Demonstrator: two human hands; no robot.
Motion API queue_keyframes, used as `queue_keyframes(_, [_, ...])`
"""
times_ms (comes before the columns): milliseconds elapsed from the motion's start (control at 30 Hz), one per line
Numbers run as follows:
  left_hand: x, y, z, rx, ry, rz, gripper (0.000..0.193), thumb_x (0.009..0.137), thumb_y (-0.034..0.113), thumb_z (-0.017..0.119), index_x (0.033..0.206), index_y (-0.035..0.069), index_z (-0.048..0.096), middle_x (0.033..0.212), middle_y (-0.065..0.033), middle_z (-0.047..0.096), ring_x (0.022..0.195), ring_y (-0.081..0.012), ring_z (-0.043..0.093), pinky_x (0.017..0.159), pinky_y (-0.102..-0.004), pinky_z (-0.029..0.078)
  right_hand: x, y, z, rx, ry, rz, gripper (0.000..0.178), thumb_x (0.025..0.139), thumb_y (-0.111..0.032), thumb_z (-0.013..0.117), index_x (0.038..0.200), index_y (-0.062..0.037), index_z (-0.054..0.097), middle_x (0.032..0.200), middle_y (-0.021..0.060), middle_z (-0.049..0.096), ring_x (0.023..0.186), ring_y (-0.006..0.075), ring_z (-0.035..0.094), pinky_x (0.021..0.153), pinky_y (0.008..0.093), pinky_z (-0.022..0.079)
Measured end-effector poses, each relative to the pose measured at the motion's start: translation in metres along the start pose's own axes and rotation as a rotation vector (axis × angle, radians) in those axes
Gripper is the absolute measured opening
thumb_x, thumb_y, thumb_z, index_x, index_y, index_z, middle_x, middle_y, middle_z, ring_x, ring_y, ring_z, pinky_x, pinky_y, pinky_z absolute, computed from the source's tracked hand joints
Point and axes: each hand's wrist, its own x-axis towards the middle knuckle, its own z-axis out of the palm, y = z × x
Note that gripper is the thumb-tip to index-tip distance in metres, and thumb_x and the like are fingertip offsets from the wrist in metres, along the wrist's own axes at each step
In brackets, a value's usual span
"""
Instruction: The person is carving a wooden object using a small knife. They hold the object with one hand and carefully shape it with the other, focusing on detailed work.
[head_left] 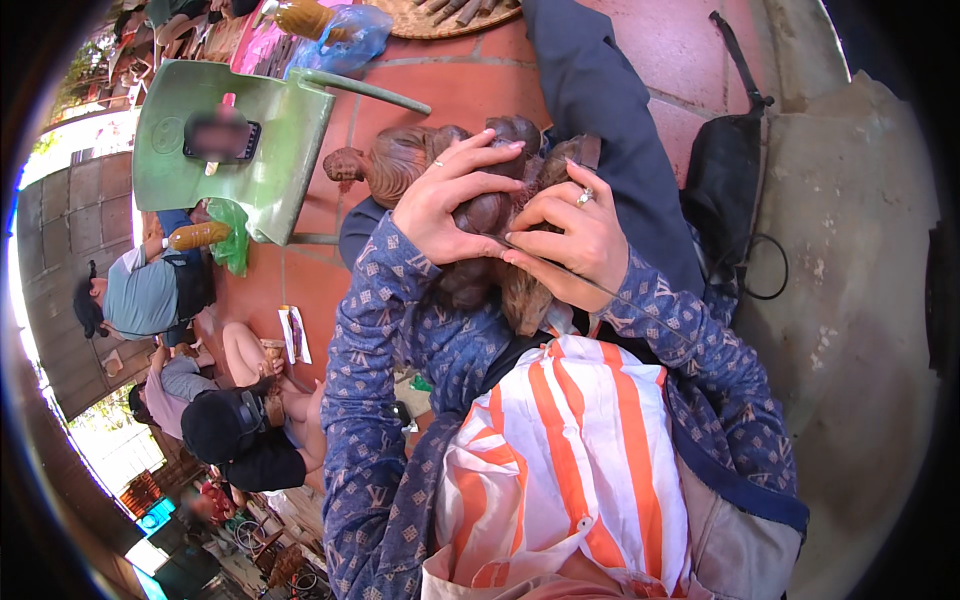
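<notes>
A brown carved wooden figure (pixel 398 165) lies sideways across my lap, its head to the left and its rounded, knobbly body under my hands. My left hand (pixel 455 205) curls over the carving with its fingers bent and its thumb stretched toward my right hand, gripping the wood. At the rough, pale-brown base part (pixel 527 295), my right hand (pixel 572 240) has thumb and fingertips pinched together close to the left thumb. A thin dark line runs from that pinch back across the right palm; whether it is a slim tool is unclear. The carving's middle is partly hidden by my fingers.
A green plastic chair (pixel 290 120) with a phone-like device (pixel 222 137) stands at left. Beyond are bottles of amber liquid (pixel 198 235), a blue plastic bag (pixel 350 45) and a woven tray (pixel 440 18). A black bag (pixel 725 160) lies at right. Other people sit at left.
</notes>
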Motion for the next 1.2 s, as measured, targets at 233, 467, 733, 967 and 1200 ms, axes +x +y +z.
queue_keyframes(233, [-0.005, 0.006, 0.011, 0.023, 0.101, 0.048, 0.06, 0.061, 0.041, 0.082, 0.104, 0.001, 0.067, 0.11, -0.013, 0.067, 0.121, -0.0374, 0.052, 0.107, -0.0488, 0.034, -0.008, -0.006, 0.01, 0.023, 0.111, -0.017, 0.01, 0.07, -0.01, 0.077, 0.076, -0.0093, 0.068, 0.082, -0.001, 0.061, 0.086, 0.0173, 0.058, 0.101, 0.0456, 0.033])
queue_keyframes(467, [-0.007, 0.02, 0.02, 0.017, 0.228, -0.025, 0.051, 0.058, 0.028, 0.085, 0.101, 0.005, 0.068, 0.107, -0.0071, 0.067, 0.119, -0.0347, 0.052, 0.103, -0.0443, 0.04, -0.012, -0.004, 0.009, 0.03, 0.141, -0.045, 0.013, 0.068, -0.007, 0.077, 0.077, -0.0074, 0.068, 0.083, 0.0001, 0.062, 0.085, 0.0179, 0.059, 0.1, 0.0464, 0.034])
queue_keyframes(733, [-0.009, 0.017, 0.013, -0.015, 0.158, -0.045, 0.066, 0.058, 0.035, 0.086, 0.112, 0.003, 0.067, 0.118, -0.0092, 0.064, 0.128, -0.0364, 0.046, 0.106, -0.0462, 0.037, -0.007, -0.005, -0.003, 0.073, 0.057, -0.014, 0.009, 0.072, -0.012, 0.076, 0.077, -0.0101, 0.069, 0.082, -0.0013, 0.063, 0.086, 0.0162, 0.059, 0.098, 0.0435, 0.035])
queue_keyframes(967, [-0.009, 0.006, 0.01, -0.025, 0.079, 0.022, 0.069, 0.063, 0.039, 0.083, 0.118, 0.001, 0.064, 0.121, -0.0119, 0.063, 0.129, -0.0388, 0.045, 0.107, -0.0479, 0.035, -0.002, -0.003, 0.0, 0.031, 0.052, -0.022, 0.009, 0.073, -0.015, 0.076, 0.077, -0.0113, 0.069, 0.082, -0.0034, 0.065, 0.085, 0.0153, 0.059, 0.09, 0.039, 0.035])
queue_keyframes(1200, [-0.01, 0.006, 0.005, -0.013, 0.15, 0.118, 0.059, 0.063, 0.032, 0.084, 0.11, 0.001, 0.066, 0.114, -0.0112, 0.065, 0.121, -0.0383, 0.05, 0.104, -0.0465, 0.039, 0.004, -0.006, 0.003, 0.036, 0.048, -0.039, 0.009, 0.073, -0.014, 0.075, 0.078, -0.0094, 0.069, 0.083, -0.0011, 0.065, 0.084, 0.017, 0.059, 0.086, 0.0369, 0.034])
